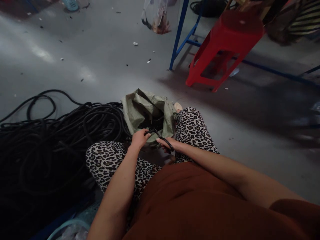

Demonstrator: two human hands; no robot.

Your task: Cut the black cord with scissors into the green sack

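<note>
Brown shirt is spreading behind the sack; at its rim, left hand fingers are pinching dark material, right hand fingers clasping scissors; blades should be clearing both.

The sack looks like creased, matt plastic, the cords smooth and rubbery, the stool smooth plastic, the floor glossy.

scissors: black-handled, slanted | black piece: just beside | green sack: open, below

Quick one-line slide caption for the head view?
Right hand holding scissors, left hand holding a dark piece, at an open green sack.
</note>
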